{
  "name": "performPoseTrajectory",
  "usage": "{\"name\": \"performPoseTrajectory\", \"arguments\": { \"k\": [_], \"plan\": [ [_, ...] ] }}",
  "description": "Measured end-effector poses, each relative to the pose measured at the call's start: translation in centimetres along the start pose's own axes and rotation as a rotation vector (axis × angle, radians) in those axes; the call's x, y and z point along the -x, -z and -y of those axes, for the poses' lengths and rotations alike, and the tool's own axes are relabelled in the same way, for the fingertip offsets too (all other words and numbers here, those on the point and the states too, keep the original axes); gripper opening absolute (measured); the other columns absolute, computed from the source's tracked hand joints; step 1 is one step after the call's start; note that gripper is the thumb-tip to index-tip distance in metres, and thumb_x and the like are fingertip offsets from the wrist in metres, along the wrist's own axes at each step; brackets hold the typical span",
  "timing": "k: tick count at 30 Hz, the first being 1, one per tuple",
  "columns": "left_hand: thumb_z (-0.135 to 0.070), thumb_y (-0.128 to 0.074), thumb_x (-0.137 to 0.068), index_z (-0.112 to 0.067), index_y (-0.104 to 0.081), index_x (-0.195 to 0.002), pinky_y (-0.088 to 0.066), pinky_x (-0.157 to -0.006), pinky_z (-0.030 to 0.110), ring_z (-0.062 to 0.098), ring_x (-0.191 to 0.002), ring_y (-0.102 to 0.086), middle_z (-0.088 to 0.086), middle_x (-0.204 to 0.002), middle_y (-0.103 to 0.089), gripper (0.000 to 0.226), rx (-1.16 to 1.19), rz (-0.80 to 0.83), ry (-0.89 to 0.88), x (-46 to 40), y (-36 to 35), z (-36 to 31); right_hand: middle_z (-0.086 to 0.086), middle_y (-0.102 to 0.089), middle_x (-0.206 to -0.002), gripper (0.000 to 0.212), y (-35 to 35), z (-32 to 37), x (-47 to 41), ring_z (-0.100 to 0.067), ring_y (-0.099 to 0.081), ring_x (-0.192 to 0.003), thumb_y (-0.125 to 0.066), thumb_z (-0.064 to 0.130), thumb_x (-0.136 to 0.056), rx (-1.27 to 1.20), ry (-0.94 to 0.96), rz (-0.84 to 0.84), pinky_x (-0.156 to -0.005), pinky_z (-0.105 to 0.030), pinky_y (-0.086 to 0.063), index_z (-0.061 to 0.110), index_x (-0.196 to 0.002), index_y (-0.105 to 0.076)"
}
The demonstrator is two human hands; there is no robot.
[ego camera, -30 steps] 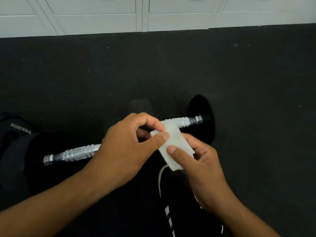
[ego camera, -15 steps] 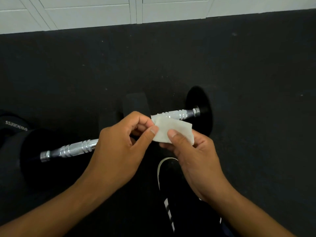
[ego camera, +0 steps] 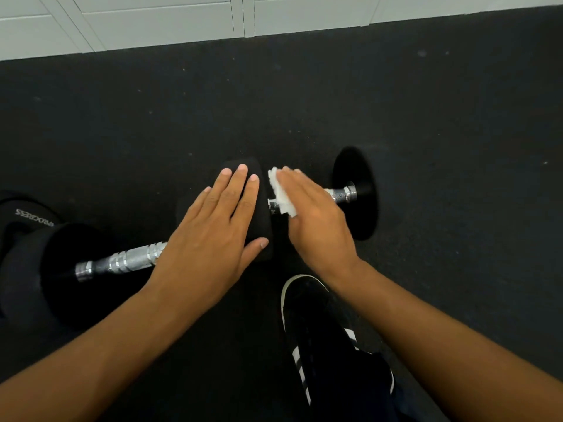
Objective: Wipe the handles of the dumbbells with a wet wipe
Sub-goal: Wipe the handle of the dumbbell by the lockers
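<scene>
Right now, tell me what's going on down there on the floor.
A person is cleaning dumbbells on the dark gym floor. The right hand presses a white wet wipe onto the chrome handle of the right dumbbell. The left hand lies flat and open on a black weight head between the two handles. The left dumbbell's handle is bare. A black shoe shows below.

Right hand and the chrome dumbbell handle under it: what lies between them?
In the head view, the white wet wipe lies between the right hand and the chrome dumbbell handle, pressed onto the bar.
</scene>
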State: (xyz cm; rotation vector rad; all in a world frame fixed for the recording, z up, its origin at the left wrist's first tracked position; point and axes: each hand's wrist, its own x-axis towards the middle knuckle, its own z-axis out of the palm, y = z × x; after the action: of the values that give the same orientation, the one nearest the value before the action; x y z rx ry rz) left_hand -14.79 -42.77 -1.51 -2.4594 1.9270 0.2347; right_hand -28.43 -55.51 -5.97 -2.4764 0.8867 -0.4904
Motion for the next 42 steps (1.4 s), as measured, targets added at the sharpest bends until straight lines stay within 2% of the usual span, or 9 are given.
{"name": "performPoseTrajectory", "arguments": {
  "k": [3, 7, 10, 13, 17, 26, 32, 37, 42],
  "plan": [
    [-0.052, -0.05, -0.093, -0.006, -0.021, -0.16, -0.024, -0.12, 0.045, 0.032, -0.155, -0.022, 0.017, -0.168, -0.02, 0.086, -0.014, -0.009, -0.002, -0.1, -0.3, 0.2, -0.014, -0.05, -0.154, 0.061, -1.1, -1.0, 0.8, -0.032, -0.039, -0.149, -0.057, 0.0, -0.091, 0.21, 0.128, 0.192, -0.125, -0.045, -0.026, 0.004, -0.15, -0.045],
    [-0.051, -0.051, -0.093, -0.005, -0.022, -0.159, -0.026, -0.12, 0.046, 0.032, -0.155, -0.022, 0.018, -0.168, -0.021, 0.085, 0.005, -0.03, -0.01, -0.1, -0.5, 0.2, -0.013, -0.026, -0.167, 0.061, -1.4, -0.9, 3.3, -0.03, -0.016, -0.157, -0.036, 0.013, -0.099, 0.367, 0.146, 0.23, -0.128, -0.043, -0.011, 0.004, -0.159, -0.028],
    [-0.051, -0.05, -0.093, -0.006, -0.02, -0.16, -0.026, -0.121, 0.046, 0.032, -0.155, -0.019, 0.017, -0.168, -0.019, 0.085, 0.029, -0.037, -0.014, -0.1, -0.8, 0.3, -0.014, -0.015, -0.17, 0.061, -1.6, -0.7, 4.7, -0.03, -0.008, -0.158, -0.035, 0.015, -0.102, 0.413, 0.139, 0.268, -0.128, -0.045, -0.008, 0.005, -0.16, -0.019],
    [-0.05, -0.05, -0.094, -0.006, -0.019, -0.16, -0.027, -0.121, 0.046, 0.031, -0.156, -0.016, 0.016, -0.169, -0.017, 0.086, 0.058, -0.049, -0.021, -0.1, -1.2, 0.5, -0.013, -0.018, -0.17, 0.062, -1.5, -0.4, 3.2, -0.03, -0.007, -0.159, -0.025, 0.021, -0.101, 0.369, 0.099, 0.293, -0.128, -0.042, -0.006, 0.005, -0.161, -0.02],
    [-0.052, -0.049, -0.094, -0.007, -0.017, -0.161, -0.024, -0.123, 0.044, 0.03, -0.157, -0.013, 0.015, -0.17, -0.015, 0.087, 0.059, -0.046, -0.025, -0.3, -1.4, 0.8, -0.012, -0.034, -0.165, 0.072, -1.2, 0.1, 0.0, -0.031, -0.016, -0.157, -0.015, 0.031, -0.092, 0.243, 0.048, 0.327, -0.129, -0.041, -0.009, 0.005, -0.157, -0.033],
    [-0.05, -0.051, -0.093, -0.006, -0.021, -0.16, -0.018, -0.119, 0.041, 0.03, -0.156, -0.016, 0.015, -0.169, -0.019, 0.086, 0.073, -0.065, -0.013, -0.1, -1.0, 0.4, -0.012, -0.015, -0.17, 0.065, -1.4, -0.5, 5.8, -0.031, -0.009, -0.158, -0.027, 0.012, -0.097, 0.385, 0.067, 0.28, -0.129, -0.045, -0.014, 0.007, -0.161, -0.021],
    [-0.051, -0.049, -0.094, -0.007, -0.017, -0.161, -0.017, -0.121, 0.04, 0.029, -0.157, -0.012, 0.014, -0.17, -0.015, 0.086, 0.093, -0.05, -0.01, -0.3, -1.1, 0.5, -0.014, -0.021, -0.169, 0.065, -0.9, 0.1, 2.6, -0.03, -0.01, -0.158, -0.021, 0.021, -0.097, 0.319, 0.041, 0.298, -0.13, -0.044, -0.011, 0.004, -0.16, -0.023],
    [-0.054, -0.046, -0.094, -0.012, -0.011, -0.162, -0.012, -0.121, 0.038, 0.025, -0.158, -0.005, 0.009, -0.171, -0.008, 0.088, 0.112, -0.034, 0.001, -0.3, -0.8, 0.4, -0.012, -0.025, -0.168, 0.063, -0.9, 0.1, -0.6, -0.03, -0.009, -0.159, -0.04, 0.024, -0.101, 0.311, 0.024, 0.38, -0.13, -0.042, -0.006, 0.005, -0.16, -0.025],
    [-0.054, -0.047, -0.094, -0.01, -0.012, -0.163, -0.014, -0.123, 0.038, 0.025, -0.159, -0.005, 0.01, -0.171, -0.008, 0.09, 0.125, -0.032, -0.008, 0.1, -1.0, 0.4, -0.013, -0.02, -0.169, 0.065, -0.7, 0.0, 3.3, -0.031, -0.009, -0.159, -0.018, 0.02, -0.097, 0.35, 0.046, 0.302, -0.13, -0.045, -0.011, 0.005, -0.161, -0.022]
  ]
}}
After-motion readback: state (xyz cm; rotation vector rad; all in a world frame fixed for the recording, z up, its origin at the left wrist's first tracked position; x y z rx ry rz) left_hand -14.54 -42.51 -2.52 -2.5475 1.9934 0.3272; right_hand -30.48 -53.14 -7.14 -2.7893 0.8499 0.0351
